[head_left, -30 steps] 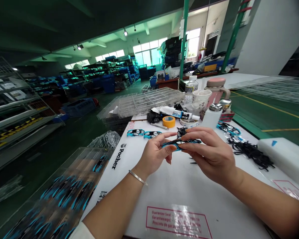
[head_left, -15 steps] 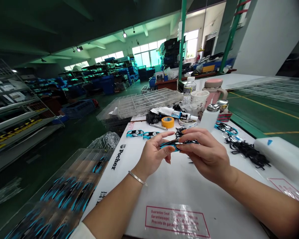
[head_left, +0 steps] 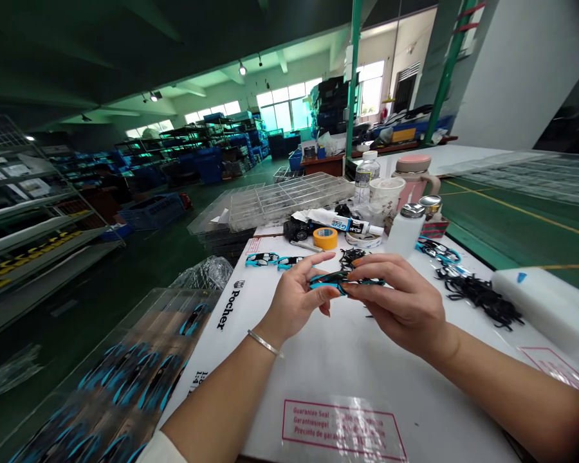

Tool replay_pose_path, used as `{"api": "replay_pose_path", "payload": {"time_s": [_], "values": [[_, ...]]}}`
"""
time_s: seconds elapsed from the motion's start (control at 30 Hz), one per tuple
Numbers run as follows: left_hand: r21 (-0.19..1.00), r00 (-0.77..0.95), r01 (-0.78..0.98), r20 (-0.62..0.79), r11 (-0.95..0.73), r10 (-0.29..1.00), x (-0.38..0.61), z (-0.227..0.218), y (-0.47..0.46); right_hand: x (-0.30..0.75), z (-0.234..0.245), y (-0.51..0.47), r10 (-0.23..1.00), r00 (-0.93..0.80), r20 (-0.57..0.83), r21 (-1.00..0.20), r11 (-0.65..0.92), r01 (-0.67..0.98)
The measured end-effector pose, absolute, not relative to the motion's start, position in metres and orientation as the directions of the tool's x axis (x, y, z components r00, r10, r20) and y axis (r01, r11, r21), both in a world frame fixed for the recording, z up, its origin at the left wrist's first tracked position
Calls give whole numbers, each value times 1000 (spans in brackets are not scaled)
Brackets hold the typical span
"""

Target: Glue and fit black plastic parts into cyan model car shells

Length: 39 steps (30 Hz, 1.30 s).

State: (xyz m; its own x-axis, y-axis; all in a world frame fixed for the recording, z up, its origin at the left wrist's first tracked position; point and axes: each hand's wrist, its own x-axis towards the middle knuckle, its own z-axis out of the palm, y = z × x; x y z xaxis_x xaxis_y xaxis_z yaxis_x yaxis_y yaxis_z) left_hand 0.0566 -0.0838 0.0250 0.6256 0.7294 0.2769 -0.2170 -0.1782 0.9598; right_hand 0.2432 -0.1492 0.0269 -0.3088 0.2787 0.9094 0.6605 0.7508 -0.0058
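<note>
Between my left hand (head_left: 296, 299) and my right hand (head_left: 400, 302) is a small black-and-blue plastic model car part (head_left: 345, 280), pinched at both ends by fingers and thumbs. Two similar blue-and-black parts (head_left: 262, 259) lie on the white printed box top (head_left: 342, 386) just beyond my left hand. A small tangle of black pieces (head_left: 350, 258) sits near my right fingertips. Further right lie more blue parts (head_left: 437, 251) and a heap of thin black strips (head_left: 482, 299).
A clear tray of blue car parts (head_left: 139, 373) lies left of the box. Beyond stand stacked clear compartment trays (head_left: 280, 202), yellow tape (head_left: 325, 238), a glue tube (head_left: 347, 224), a white bottle (head_left: 405, 230) and a pink flask (head_left: 412, 173). Metal shelving lines the left.
The held part has turned slightly in my fingers and sits a little lower and further left. My left forefinger has lifted away from it, and the view has shifted slightly.
</note>
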Motion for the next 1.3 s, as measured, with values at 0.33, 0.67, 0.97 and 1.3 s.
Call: {"api": "replay_pose_path", "payload": {"time_s": [0.33, 0.67, 0.97, 1.3], "values": [[967, 645, -209, 249, -146, 722, 56, 30, -87, 241, 31, -152, 278, -335, 900, -7, 778, 628], [961, 637, -225, 271, -162, 722, 57, 27, -85, 242, 33, -149, 314, -343, 885, -23, 766, 642], [957, 643, -242, 280, -158, 713, 56, 25, -84, 244, 30, -150, 278, -347, 896, 8, 770, 638], [958, 646, -244, 278, -153, 711, 55, 25, -82, 246, 29, -146, 265, -375, 888, 54, 752, 657]]}}
